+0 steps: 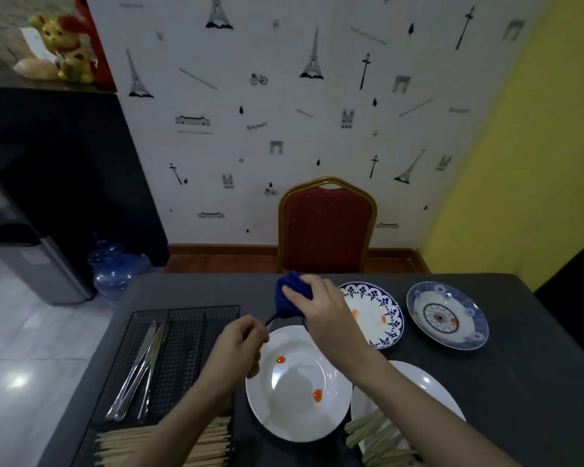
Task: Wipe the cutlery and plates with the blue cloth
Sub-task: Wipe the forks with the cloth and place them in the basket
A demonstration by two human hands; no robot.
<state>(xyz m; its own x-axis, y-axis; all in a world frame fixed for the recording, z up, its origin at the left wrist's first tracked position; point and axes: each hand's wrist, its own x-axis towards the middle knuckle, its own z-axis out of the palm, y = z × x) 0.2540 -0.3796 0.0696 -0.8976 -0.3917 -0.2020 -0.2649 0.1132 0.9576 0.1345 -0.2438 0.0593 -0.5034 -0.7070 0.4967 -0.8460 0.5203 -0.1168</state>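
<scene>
Wiping one piece of cutlery with the cloth, above the white plate.

We hold its handle in our closed left hand; its long axis runs up and right from those fingers into the cloth, which our right hand grips bunched around the far end; we cannot tell whether it is fork or spoon; we judge the next stroke runs along that axis; the plates still show red spots.

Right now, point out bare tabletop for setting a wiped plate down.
Free: dark table right of the near white plates, below the blue-patterned bowl; also the far strip behind the mesh tray. Crowded: centre, around the sauce-spotted plate.
</scene>
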